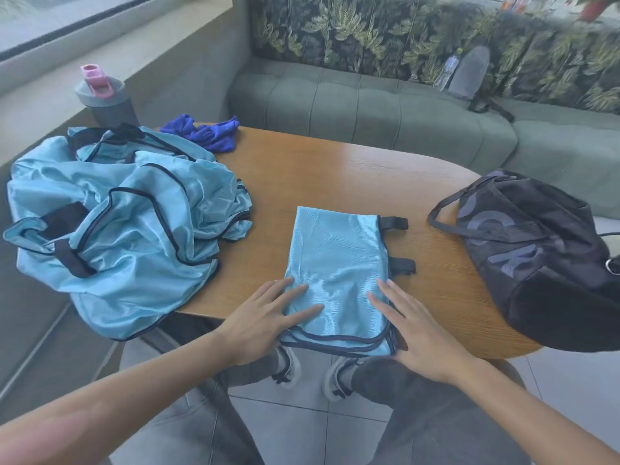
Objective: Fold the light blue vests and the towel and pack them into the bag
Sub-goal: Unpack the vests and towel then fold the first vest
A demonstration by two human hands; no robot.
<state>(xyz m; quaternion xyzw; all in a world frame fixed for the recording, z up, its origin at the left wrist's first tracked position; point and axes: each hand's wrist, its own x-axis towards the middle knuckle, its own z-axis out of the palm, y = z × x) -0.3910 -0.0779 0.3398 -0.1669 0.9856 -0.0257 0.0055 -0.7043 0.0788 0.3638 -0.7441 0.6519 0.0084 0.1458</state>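
Note:
A folded light blue vest (339,263) with dark trim lies flat near the table's front edge. Two black straps stick out on its right side. My left hand (268,313) rests flat on the vest's lower left corner, fingers spread. My right hand (416,327) lies flat on its lower right edge. A crumpled heap of light blue vests (127,223) covers the left end of the table and hangs over the edge. A dark blue towel (204,130) lies bunched at the far left. The black bag (543,260) sits on the right end of the table.
A grey shaker bottle (107,99) with a pink lid stands at the far left corner. The wooden table (335,176) shows bare wood in the middle. A green sofa (369,105) runs behind it, with a backpack (469,75) on it.

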